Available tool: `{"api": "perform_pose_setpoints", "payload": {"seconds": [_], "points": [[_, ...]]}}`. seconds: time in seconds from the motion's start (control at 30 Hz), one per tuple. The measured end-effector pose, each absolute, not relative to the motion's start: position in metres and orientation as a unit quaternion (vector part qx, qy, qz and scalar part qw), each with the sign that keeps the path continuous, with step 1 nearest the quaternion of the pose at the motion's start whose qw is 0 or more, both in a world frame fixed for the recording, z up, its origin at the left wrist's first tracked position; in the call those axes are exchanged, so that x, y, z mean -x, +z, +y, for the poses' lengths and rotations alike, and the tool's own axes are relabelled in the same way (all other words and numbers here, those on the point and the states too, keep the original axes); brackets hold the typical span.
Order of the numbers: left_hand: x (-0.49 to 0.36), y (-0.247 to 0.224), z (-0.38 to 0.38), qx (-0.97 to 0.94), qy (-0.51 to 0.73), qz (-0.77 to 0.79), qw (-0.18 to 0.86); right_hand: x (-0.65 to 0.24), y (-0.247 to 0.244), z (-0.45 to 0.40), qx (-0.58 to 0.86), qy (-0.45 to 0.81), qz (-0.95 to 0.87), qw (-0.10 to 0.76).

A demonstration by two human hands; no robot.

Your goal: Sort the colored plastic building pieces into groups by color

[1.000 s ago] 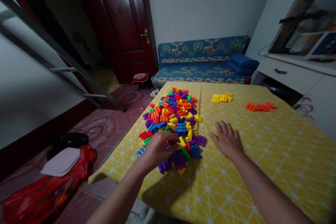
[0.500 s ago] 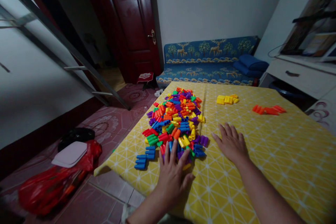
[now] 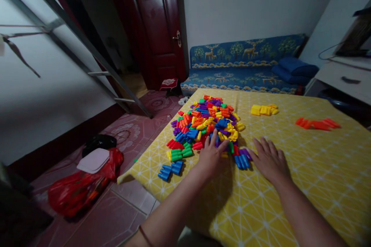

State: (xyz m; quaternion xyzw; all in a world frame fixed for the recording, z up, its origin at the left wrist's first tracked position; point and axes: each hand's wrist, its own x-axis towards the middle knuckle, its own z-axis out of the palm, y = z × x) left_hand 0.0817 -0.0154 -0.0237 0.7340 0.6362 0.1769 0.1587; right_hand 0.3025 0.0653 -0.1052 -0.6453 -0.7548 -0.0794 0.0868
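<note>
A heap of bullet-shaped plastic building blocks (image 3: 199, 121) in red, orange, yellow, green, blue and purple covers the left part of the table. My left hand (image 3: 213, 158) reaches into its near side with fingers spread, its fingertips among the blocks; none is gripped. Just right of the heap, my right hand (image 3: 271, 161) lies open and palm down, its thumb beside a purple block (image 3: 245, 153). A blue block (image 3: 242, 162) sits between the two hands. Apart from the heap, at its near left, are two blue blocks (image 3: 170, 170).
A yellow patterned cloth (image 3: 266, 220) covers the table. Toward its far right lie a yellow block group (image 3: 263, 110) and an orange group (image 3: 318, 124). A blue sofa (image 3: 232, 73) stands beyond. On the floor at left are a red plastic bag (image 3: 77, 195) and a ladder (image 3: 113, 85).
My left hand has moved forward, deeper into the heap, and nearby blocks have shifted. My right hand stays open beside the heap. The camera view has swung slightly left.
</note>
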Motion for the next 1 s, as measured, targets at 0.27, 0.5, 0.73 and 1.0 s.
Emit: {"api": "perform_pose_setpoints", "payload": {"seconds": [0.27, 0.5, 0.73, 1.0], "points": [[0.028, -0.060, -0.128, -0.661, 0.249, 0.706, -0.054, -0.301, -0.104, 0.065, 0.652, -0.084, -0.750, 0.075], [-0.005, -0.086, -0.087, -0.671, 0.242, 0.701, 0.012, -0.299, -0.101, 0.062, 0.655, -0.078, -0.748, 0.079], [-0.051, -0.062, -0.012, -0.669, 0.253, 0.698, 0.025, -0.306, -0.095, 0.058, 0.621, -0.016, -0.750, 0.226], [-0.063, -0.041, -0.006, -0.691, 0.382, 0.604, -0.106, -0.291, -0.066, 0.035, 0.524, 0.142, -0.688, 0.482]]}}
